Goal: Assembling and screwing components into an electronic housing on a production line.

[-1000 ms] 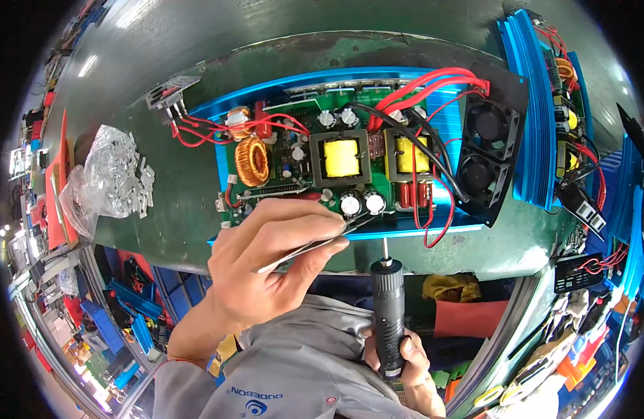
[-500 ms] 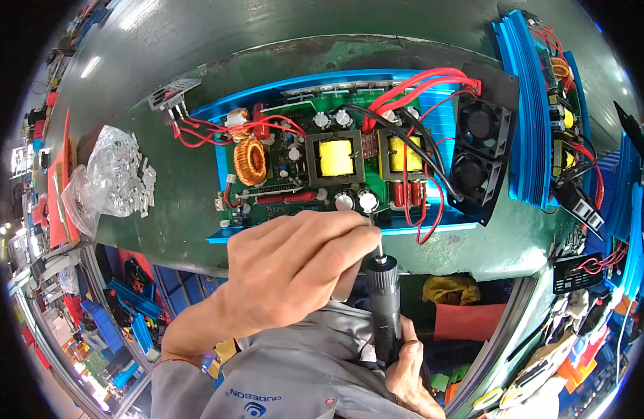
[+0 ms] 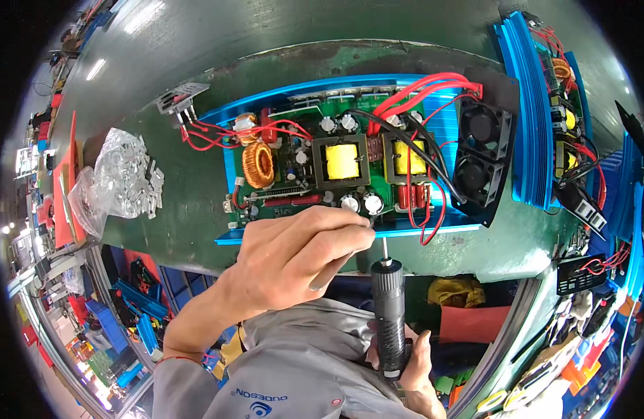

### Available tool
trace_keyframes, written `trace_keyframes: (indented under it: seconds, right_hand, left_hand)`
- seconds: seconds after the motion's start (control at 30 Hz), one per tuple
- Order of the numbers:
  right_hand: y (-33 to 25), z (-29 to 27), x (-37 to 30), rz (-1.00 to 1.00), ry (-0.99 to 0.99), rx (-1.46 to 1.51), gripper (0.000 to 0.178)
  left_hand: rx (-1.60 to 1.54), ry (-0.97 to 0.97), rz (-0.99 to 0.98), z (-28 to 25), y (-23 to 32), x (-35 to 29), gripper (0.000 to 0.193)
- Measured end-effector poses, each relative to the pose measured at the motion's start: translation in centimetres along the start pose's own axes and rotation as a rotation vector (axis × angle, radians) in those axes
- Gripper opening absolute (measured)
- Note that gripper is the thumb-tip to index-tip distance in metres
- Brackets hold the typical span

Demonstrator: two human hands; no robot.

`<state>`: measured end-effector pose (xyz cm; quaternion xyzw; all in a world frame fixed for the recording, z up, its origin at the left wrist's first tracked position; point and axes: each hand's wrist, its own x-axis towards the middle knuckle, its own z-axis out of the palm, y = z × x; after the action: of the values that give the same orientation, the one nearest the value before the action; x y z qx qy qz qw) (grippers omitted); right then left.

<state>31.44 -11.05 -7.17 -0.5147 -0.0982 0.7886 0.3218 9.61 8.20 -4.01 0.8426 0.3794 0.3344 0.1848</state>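
Observation:
A green circuit board (image 3: 301, 174) lies in a blue metal housing (image 3: 294, 235), with copper-wound coils (image 3: 258, 165), yellow-cored transformers (image 3: 343, 161) and red and black wires. Over the housing's near edge is my left hand (image 3: 294, 255), thumb and fingers pinched together. Whatever sits between those fingertips is hidden. My right hand (image 3: 418, 363) grips the lower end of a black electric screwdriver (image 3: 388, 307) from below. Its thin bit points away from me at the near edge, just right of my left fingertips. Where the bit's tip rests is hard to see.
Two black fans (image 3: 481, 126) on a plate stand at the housing's right end. A metal socket (image 3: 182, 98) hangs on red wires at the left. Beyond lie a clear bag (image 3: 122, 174) of small metal parts and, on the right, another blue housing (image 3: 528, 112).
The view has shifted slightly, so the board appears a little further right. My left fingertips have drawn slightly left of the bit, and more of the bit shows. The screwdriver sits slightly lower.

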Motion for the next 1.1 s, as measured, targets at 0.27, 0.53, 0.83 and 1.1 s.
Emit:
trace_keyframes:
  seconds: [0.27, 0.53, 0.83, 1.1]
  right_hand:
    - [0.1, 0.0, 0.5, 0.040, -0.174, 0.064, 0.101]
    - [0.1, 0.2, 0.6, -0.032, -0.071, 0.060, 0.103]
    - [-0.8, 0.6, -0.2, -0.147, 0.038, -0.269, 0.061]
    - [0.1, 0.9, 0.2, -0.227, 0.080, -0.400, 0.058]
  left_hand:
    - [-0.006, 0.006, -0.043, -0.2, 0.3, 0.3, 0.031]
    - [-0.022, -0.003, -0.082, -0.4, 0.3, 0.4, 0.025]
    - [0.015, 0.022, 0.007, -3.2, 2.2, 0.9, 0.019]
    - [0.443, -0.281, 0.063, -1.0, 2.3, 2.0, 0.038]
